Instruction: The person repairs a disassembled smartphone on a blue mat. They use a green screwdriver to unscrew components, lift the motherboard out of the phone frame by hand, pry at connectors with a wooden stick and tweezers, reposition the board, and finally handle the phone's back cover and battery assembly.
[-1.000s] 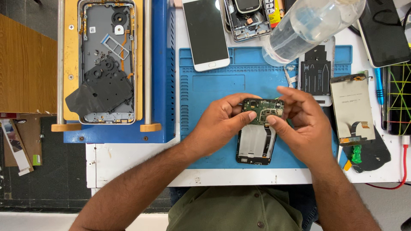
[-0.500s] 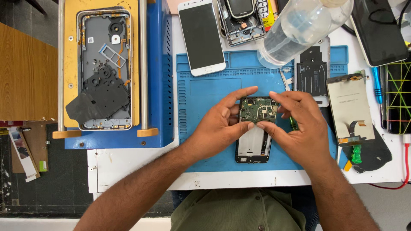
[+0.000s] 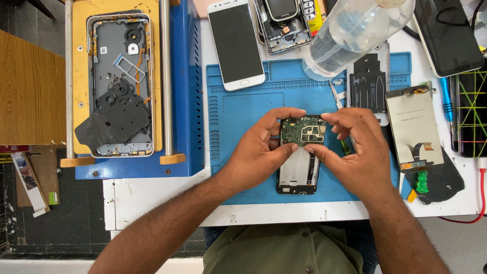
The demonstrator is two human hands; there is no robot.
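Green circuit board (image 3: 303,132) pinched at both ends — left hand (image 3: 261,152) gripping its left edge w/ thumb under and fingers over, right hand (image 3: 355,152) gripping right edge same way. Board held just above top end of opened phone frame (image 3: 298,172), which lies flat on blue mat (image 3: 238,111) on white table (image 3: 152,203). Can't tell if board touching frame or clear of it. Judging by this: frame stripped open, board out of its seat or nearly — not fastened. Frame's lower part bare, no screen on it. Loose display panel (image 3: 411,127) to the right, white phone (image 3: 234,43) and clear bottle (image 3: 355,33) farther up, untouched.
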